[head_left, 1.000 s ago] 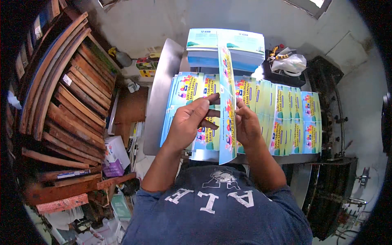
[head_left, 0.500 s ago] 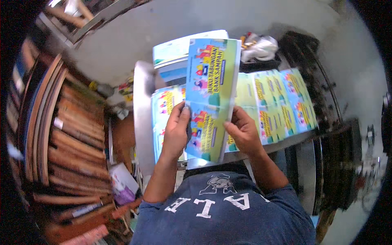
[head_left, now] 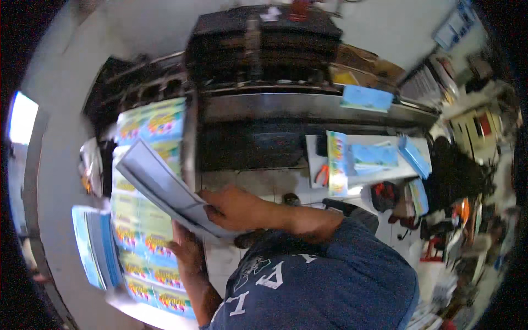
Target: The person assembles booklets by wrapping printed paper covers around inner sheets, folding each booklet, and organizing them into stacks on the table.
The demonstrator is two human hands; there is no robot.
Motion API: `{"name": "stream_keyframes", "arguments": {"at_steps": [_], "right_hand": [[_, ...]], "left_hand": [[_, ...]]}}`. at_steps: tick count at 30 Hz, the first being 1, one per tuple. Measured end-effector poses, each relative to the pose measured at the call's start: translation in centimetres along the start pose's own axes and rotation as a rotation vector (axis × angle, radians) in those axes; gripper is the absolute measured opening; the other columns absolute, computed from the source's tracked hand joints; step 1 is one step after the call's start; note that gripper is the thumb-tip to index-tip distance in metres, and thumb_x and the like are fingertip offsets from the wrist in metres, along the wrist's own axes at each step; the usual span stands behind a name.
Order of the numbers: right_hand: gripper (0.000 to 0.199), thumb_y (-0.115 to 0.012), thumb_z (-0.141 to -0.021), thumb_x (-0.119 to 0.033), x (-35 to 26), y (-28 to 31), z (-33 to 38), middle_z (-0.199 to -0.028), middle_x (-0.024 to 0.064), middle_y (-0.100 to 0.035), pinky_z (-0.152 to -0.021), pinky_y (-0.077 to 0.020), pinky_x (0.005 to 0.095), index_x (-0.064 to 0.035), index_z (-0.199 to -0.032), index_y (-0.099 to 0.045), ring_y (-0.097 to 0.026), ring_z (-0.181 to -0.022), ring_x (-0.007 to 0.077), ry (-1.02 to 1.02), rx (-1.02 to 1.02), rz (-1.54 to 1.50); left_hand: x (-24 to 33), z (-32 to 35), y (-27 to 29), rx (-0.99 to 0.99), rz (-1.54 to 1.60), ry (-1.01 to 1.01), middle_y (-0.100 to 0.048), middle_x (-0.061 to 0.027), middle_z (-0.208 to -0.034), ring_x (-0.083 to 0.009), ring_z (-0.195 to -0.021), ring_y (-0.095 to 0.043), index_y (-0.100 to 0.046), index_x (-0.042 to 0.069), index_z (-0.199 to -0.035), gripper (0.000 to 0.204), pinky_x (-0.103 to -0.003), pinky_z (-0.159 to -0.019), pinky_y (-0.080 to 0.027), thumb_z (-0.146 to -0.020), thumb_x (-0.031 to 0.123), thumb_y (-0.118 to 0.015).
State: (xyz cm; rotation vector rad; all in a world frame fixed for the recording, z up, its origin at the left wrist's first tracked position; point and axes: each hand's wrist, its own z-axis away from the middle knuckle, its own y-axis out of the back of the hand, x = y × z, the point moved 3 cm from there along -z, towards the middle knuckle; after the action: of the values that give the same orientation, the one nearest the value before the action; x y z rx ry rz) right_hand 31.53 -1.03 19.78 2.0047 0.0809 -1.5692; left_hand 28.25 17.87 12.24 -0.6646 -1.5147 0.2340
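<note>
My right hand (head_left: 236, 208) is closed on the near end of a long strip of printed booklets (head_left: 165, 184). Its pale grey, plain side faces up, and the strip slants toward the far left. Just below its lower edge is my left hand (head_left: 187, 250), its thumb and a finger apart; the fingertips come close to the strip, but blur hides whether they touch. Beneath and beside them, rows of blue, green and yellow booklets (head_left: 157, 236) cover the table on the left. A separate stack of blue-edged booklets (head_left: 91, 247) lies at its left side.
On the right, a white table (head_left: 360, 179) bears blue booklet sheets (head_left: 377, 155) and orange-handled pliers (head_left: 323, 175). A dark metal machine (head_left: 264, 49) stands at the back. Tiled floor (head_left: 258, 179) shows between. Clutter lines the far right.
My view and body have turned to the right, bringing the machine and white table into sight. The booklet strip now shows its plain side, and my left hand has shifted to its lower edge.
</note>
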Motion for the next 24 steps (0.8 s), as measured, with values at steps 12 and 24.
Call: {"name": "stream_keyframes", "arguments": {"at_steps": [12, 24], "right_hand": [[0.039, -0.056, -0.088, -0.027, 8.8, 18.8, 20.5, -0.094, 0.0258, -0.063, -0.079, -0.0483, 0.0514, -0.0036, -0.119, -0.055, -0.061, -0.087, 0.0443, -0.295, 0.144, 0.1], [0.04, -0.066, -0.086, -0.023, 19.3, 29.6, 35.0, -0.104, 0.0095, -0.067, -0.085, -0.0482, 0.0336, -0.0007, -0.118, -0.059, -0.062, -0.094, 0.0191, -0.482, 0.544, -0.395]], "left_hand": [[-14.2, -4.6, -25.0, -0.035, -0.655, 0.655, -0.05, -0.0093, -0.128, -0.0224, -0.116, -0.049, -0.042, 0.003, -0.136, 0.072, -0.035, -0.094, -0.042, -0.076, 0.028, -0.074], [-24.5, -11.7, -28.9, 0.131, 0.015, 0.852, -0.061, -0.0232, -0.111, -0.0366, -0.099, -0.063, -0.05, -0.006, -0.123, 0.058, -0.045, -0.084, -0.055, -0.074, 0.026, -0.051]]}}
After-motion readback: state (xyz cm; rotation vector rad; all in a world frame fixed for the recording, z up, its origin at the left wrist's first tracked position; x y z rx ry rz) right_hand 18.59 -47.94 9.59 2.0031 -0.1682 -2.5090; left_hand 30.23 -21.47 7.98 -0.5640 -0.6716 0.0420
